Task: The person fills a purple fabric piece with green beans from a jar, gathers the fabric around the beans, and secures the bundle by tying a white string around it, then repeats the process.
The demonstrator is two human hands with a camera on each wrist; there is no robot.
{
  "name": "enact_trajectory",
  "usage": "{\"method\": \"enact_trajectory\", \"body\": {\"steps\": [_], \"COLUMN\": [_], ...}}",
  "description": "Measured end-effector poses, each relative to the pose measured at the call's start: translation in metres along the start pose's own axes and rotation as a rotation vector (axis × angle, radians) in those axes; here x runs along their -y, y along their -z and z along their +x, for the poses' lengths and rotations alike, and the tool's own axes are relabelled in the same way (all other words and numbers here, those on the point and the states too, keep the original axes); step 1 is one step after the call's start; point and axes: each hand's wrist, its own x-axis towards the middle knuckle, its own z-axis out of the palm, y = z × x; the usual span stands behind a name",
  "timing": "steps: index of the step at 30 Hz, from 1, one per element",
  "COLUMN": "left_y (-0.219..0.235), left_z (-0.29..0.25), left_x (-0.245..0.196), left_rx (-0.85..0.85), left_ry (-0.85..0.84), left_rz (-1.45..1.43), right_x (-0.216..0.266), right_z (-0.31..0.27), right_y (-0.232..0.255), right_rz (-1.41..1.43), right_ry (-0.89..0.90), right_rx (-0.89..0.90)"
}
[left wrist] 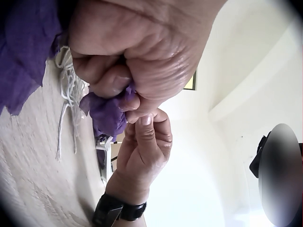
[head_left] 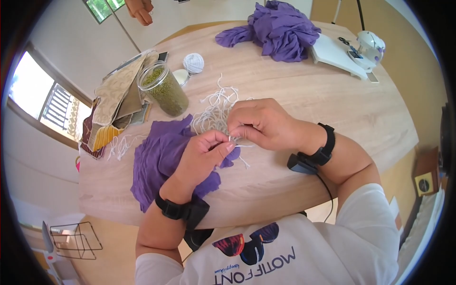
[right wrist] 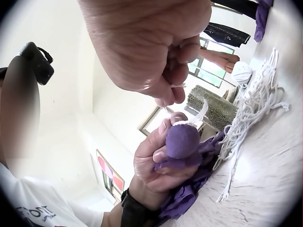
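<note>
The left hand (head_left: 197,159) grips purple cloth (head_left: 159,154), part of which bulges as a round ball (right wrist: 182,141) in the right wrist view. White string shows at the ball's edge, with a loose end (right wrist: 202,111) sticking out. Just above the left fingertips, the right hand (head_left: 268,124) pinches a thin white string between thumb and forefinger. Both hands' fingertips nearly meet in the left wrist view, where the left hand (left wrist: 137,45) partly hides the gathered cloth (left wrist: 109,113). Loose white strings (head_left: 213,114) lie tangled beyond the hands.
A jar of green beans (head_left: 166,92), a ball of white yarn (head_left: 193,62) and fabric pieces (head_left: 116,95) are at the table's left. More purple cloth (head_left: 285,31) lies at the far side, beside a small white sewing machine (head_left: 368,50). Another person's hand (head_left: 139,10) shows beyond the table.
</note>
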Motion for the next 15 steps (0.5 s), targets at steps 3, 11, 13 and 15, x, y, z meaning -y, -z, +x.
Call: {"method": "enact_trajectory", "body": {"steps": [3, 11, 13, 15], "left_y": [0.0015, 0.0021, 0.0023, 0.0053], "left_z": [-0.0003, -0.0040, -0.0051, -0.0048], "left_x": [-0.0004, -0.0046, -0.0047, -0.0065], "left_rx": [0.009, 0.045, 0.053, 0.046], "left_ry": [-0.011, -0.003, -0.009, -0.027], "left_rz": [-0.017, -0.023, -0.007, -0.054], "right_x": [0.0026, 0.0060, 0.0071, 0.0098], "right_z": [0.0007, 0.0013, 0.0015, 0.0012], "right_y": [0.0019, 0.0015, 0.0009, 0.0055], "right_rz": [0.000, 0.028, 0.048, 0.065], "right_ry": [0.009, 0.073, 0.088, 0.043], "right_rx": [-0.024, -0.055, -0.064, -0.029]}}
